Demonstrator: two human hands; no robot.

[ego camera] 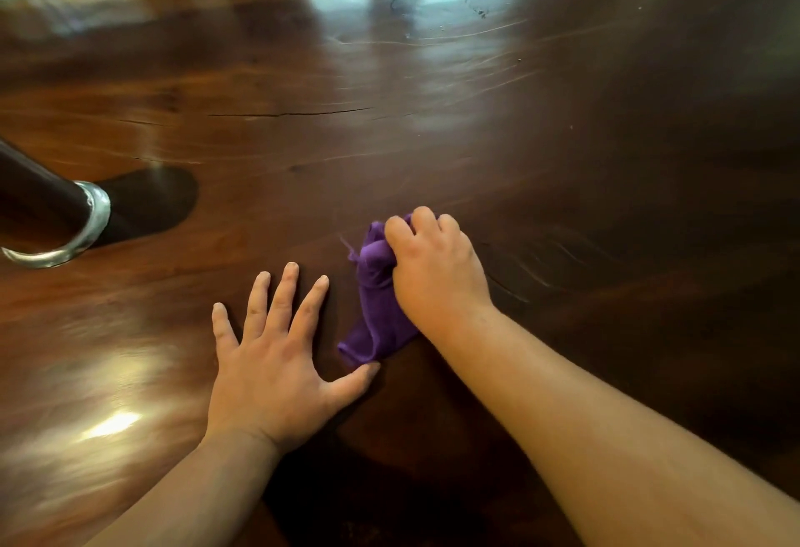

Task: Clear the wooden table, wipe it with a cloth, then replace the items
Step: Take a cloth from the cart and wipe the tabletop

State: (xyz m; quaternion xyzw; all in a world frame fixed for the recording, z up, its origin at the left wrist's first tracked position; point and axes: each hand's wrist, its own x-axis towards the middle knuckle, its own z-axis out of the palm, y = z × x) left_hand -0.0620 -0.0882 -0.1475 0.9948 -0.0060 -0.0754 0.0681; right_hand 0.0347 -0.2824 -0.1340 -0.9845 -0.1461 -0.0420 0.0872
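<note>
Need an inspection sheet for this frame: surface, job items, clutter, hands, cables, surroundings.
Surface: dark glossy wooden table, strong window glare at the far side, a long crack near the middle, faint streaks at right.
Job's things: purple cloth bunched on the table.
Clutter: dark object with a silver rim at the left edge, partly out of frame; what it is cannot be told.
Grips: right hand closed on the cloth, pressing it to the wood; left hand flat and spread on the table, holding nothing, its thumb tip at the cloth's near corner.
Cables: nothing seen.
Surroundings: pale floor or wall beyond the far edge, blurred.
</note>
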